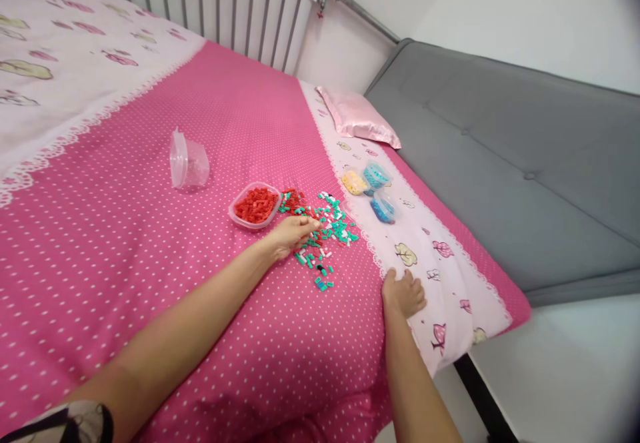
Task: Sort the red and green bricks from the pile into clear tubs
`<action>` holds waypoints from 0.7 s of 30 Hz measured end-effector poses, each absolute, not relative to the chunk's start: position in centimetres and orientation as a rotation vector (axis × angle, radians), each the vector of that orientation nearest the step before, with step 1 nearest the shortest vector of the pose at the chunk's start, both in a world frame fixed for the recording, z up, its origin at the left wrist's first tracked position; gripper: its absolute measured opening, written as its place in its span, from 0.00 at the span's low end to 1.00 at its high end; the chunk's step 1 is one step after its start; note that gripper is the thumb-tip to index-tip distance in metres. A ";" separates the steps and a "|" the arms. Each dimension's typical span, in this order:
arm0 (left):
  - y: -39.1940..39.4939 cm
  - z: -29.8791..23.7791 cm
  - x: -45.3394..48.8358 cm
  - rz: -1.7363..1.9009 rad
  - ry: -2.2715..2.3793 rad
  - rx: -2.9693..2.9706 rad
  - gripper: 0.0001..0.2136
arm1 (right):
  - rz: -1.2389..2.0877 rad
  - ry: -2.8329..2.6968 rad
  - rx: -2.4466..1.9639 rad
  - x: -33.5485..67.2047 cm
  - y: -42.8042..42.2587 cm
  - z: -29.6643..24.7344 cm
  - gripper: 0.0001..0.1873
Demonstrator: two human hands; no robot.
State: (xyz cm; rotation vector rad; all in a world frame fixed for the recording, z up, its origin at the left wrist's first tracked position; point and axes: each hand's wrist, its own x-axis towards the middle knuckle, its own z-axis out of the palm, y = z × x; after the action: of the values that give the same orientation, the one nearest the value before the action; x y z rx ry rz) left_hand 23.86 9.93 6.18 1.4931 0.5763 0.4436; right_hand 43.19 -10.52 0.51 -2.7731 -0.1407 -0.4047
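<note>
My left hand [294,235] reaches over a scattered pile of small building bricks [336,221] in green, white and red on the bed. Its fingers are pinched together at the pile, and anything between them is too small to see. Left of the pile, beside that hand, a clear plastic container [233,216] is filled with red bricks [257,205]. My right hand [405,294] rests on the white printed band of the bedsheet, its fingers apart and nothing visible in it.
An empty-looking clear container [191,163] lies tipped at the left. Small tubs with yellow pieces [354,182], turquoise pieces [376,176] and blue pieces [383,210] stand beyond the pile. A pink pillow [359,118] lies near the grey headboard [480,143]. The bed's edge is at right.
</note>
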 end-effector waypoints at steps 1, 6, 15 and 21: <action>10.0 6.4 23.7 0.434 0.561 1.444 0.13 | -0.411 -0.144 -2.774 43.2 -10.5 0.5 0.28; 10.5 7.1 23.6 0.432 0.530 1.344 0.11 | -0.399 -0.142 -2.779 43.2 -10.5 0.5 0.29; 9.3 4.7 24.6 0.475 0.704 1.818 0.11 | -0.412 -0.129 -2.777 43.3 -10.5 0.3 0.28; 8.0 3.7 25.1 0.370 0.814 2.199 0.10 | -0.397 -0.132 -2.780 43.2 -10.5 0.4 0.29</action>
State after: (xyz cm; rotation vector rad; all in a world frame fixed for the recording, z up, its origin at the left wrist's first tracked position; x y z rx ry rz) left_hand 25.10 8.03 3.71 2.1989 0.8144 0.3697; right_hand 43.23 -10.49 0.42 -2.7801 -0.1324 -0.3967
